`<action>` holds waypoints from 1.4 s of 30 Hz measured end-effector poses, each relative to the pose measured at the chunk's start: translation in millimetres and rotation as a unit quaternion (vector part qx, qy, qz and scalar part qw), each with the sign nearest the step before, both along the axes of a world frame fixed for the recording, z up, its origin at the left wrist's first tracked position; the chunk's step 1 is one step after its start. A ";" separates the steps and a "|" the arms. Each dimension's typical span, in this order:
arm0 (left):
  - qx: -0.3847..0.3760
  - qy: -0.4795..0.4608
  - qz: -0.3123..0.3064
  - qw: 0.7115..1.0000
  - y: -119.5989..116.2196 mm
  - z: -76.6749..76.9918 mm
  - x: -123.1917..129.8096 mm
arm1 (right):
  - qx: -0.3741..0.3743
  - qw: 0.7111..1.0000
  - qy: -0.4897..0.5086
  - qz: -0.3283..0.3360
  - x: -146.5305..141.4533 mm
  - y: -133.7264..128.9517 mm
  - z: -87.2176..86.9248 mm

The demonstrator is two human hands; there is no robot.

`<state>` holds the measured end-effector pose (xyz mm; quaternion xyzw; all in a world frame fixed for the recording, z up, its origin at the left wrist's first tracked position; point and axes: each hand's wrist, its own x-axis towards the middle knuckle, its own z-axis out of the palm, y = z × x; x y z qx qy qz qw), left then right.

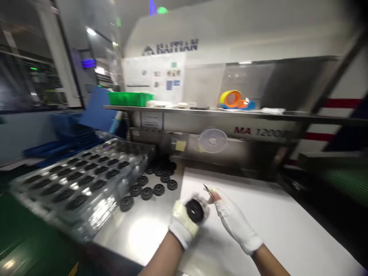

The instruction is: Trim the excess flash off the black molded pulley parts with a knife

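A black round part with a small centre hole is held in my gloved left hand, its face turned up toward me. Just right of it, my gloved right hand pinches a thin, dark pointed tool, whose tip points up and left, apart from the part. Several similar black ribbed parts stand on the metal tabletop to the left. White sheeting covers the table beneath and beyond my right hand.
A clear plastic tray with rows of black parts lies at the left. Above the table's back runs a shelf bearing a green bin and an orange and yellow tape roll. A small fan sits below it.
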<state>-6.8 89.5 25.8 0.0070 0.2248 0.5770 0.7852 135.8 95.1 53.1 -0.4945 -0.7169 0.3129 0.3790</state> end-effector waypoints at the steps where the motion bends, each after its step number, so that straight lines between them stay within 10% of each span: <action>1: -0.003 0.000 0.012 1.000 8.0 -3.9 -1.6 | -0.011 1.000 0.026 -0.008 6.8 0.0 -3.9; 10: 0.015 0.043 0.020 0.999 26.8 -21.5 9.0 | -0.030 0.995 -0.088 -0.045 11.4 -32.0 -48.9; 17: 0.045 0.055 0.040 0.997 25.7 -15.6 12.0 | 0.031 0.964 -0.245 -0.104 -5.0 -22.4 -58.9; 34: 0.047 0.093 0.161 0.981 27.4 -12.1 4.6 | 0.025 0.968 -0.232 -0.094 -39.6 -40.7 -54.3; 42: 0.051 0.125 0.035 0.990 12.5 -9.5 -7.5 | 0.050 0.969 -0.216 -0.107 -25.4 -42.6 -54.0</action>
